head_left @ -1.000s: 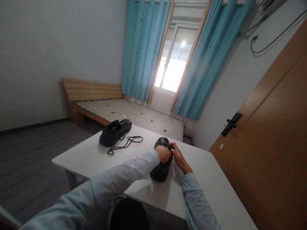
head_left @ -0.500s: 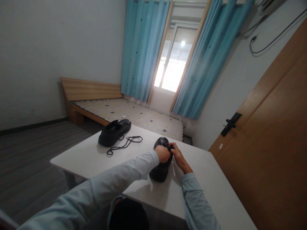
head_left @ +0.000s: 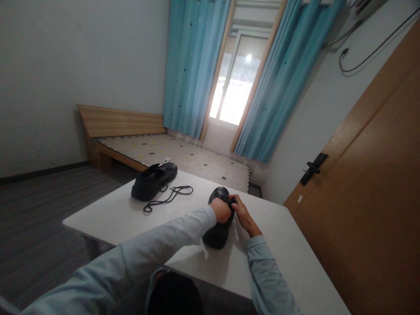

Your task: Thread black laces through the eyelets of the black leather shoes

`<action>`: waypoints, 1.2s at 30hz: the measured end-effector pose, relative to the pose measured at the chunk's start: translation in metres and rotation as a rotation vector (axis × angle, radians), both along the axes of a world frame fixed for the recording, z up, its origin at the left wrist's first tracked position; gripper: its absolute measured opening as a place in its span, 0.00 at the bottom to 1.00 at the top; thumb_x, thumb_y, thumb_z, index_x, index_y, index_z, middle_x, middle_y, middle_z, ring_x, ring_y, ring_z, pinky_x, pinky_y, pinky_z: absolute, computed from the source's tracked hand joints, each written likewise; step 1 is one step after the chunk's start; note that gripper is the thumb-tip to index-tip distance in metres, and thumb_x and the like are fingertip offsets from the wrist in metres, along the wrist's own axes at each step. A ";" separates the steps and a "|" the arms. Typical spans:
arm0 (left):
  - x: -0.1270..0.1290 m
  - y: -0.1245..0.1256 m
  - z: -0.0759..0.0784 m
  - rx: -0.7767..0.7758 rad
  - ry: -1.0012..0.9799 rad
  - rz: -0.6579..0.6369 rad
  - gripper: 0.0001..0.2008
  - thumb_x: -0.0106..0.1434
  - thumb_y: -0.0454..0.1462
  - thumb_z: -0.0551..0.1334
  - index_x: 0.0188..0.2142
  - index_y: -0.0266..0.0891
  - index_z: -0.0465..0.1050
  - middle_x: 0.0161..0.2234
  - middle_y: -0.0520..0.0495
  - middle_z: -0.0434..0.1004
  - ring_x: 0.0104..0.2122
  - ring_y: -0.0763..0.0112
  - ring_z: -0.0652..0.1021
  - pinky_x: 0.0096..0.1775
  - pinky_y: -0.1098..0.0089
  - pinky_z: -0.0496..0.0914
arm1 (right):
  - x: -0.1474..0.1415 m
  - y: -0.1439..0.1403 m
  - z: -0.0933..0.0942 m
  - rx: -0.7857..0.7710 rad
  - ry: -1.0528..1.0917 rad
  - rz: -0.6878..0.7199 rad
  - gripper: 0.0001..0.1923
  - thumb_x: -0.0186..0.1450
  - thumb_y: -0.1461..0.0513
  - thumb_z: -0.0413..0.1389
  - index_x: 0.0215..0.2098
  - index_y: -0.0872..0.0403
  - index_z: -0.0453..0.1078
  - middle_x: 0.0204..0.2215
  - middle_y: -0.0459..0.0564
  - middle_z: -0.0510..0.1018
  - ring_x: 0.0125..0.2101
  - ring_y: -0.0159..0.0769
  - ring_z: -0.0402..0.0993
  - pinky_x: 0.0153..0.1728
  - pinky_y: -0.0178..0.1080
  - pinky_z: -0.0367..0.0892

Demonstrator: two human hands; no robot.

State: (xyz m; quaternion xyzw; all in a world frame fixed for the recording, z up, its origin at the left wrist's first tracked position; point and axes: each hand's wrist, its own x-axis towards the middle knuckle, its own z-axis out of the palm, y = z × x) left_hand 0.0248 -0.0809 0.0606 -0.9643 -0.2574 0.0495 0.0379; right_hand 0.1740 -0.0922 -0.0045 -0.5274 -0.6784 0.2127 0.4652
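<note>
A black shoe [head_left: 216,236] stands on the white table, its toe pointing away from me. My left hand [head_left: 220,210] is curled closed over the shoe's opening, and its fingertips are hidden against the upper. At the right edge of the upper, near the lace area, my right hand [head_left: 242,212] pinches with thumb and fingers. Whether a lace end lies in that pinch is too small to make out. Farther left on the table rests a second black shoe [head_left: 144,186], with a loose black shoelace [head_left: 169,199] lying beside it.
The white table [head_left: 278,253] spans the space before me. Beyond it is a bed [head_left: 183,153] with a wooden headboard [head_left: 124,122]. Blue curtains [head_left: 197,65] flank a window, and a wooden door [head_left: 367,175] with a black handle is at the right.
The whole view has shifted slightly, so things appear a little farther left. Both hands stay at the same shoe, with only slight movement of the right fingers.
</note>
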 end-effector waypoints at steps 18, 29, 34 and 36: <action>-0.007 -0.015 0.008 0.105 -0.228 0.022 0.09 0.60 0.28 0.54 0.35 0.29 0.73 0.32 0.34 0.76 0.35 0.54 0.79 0.33 0.61 0.72 | 0.008 0.001 -0.006 -0.018 0.024 -0.033 0.14 0.59 0.59 0.47 0.43 0.52 0.63 0.41 0.48 0.69 0.45 0.41 0.63 0.50 0.43 0.56; -0.006 -0.012 0.001 0.261 -0.342 0.009 0.11 0.62 0.30 0.53 0.39 0.31 0.73 0.34 0.35 0.75 0.39 0.55 0.75 0.32 0.63 0.69 | 0.002 -0.001 0.000 0.029 0.074 -0.015 0.14 0.65 0.57 0.42 0.41 0.52 0.65 0.41 0.49 0.71 0.45 0.39 0.64 0.51 0.42 0.57; -0.012 -0.014 0.009 0.253 -0.362 -0.027 0.12 0.63 0.30 0.52 0.44 0.35 0.69 0.39 0.38 0.74 0.39 0.60 0.75 0.33 0.66 0.70 | 0.004 -0.001 0.000 0.040 0.087 -0.012 0.12 0.65 0.58 0.43 0.40 0.52 0.66 0.40 0.48 0.71 0.44 0.38 0.65 0.50 0.41 0.58; -0.014 -0.014 0.010 0.243 -0.356 -0.035 0.12 0.64 0.31 0.52 0.45 0.38 0.69 0.39 0.39 0.74 0.39 0.61 0.75 0.34 0.67 0.70 | 0.006 0.001 -0.002 0.035 0.085 -0.014 0.13 0.65 0.58 0.43 0.41 0.52 0.65 0.40 0.48 0.71 0.44 0.39 0.64 0.50 0.42 0.57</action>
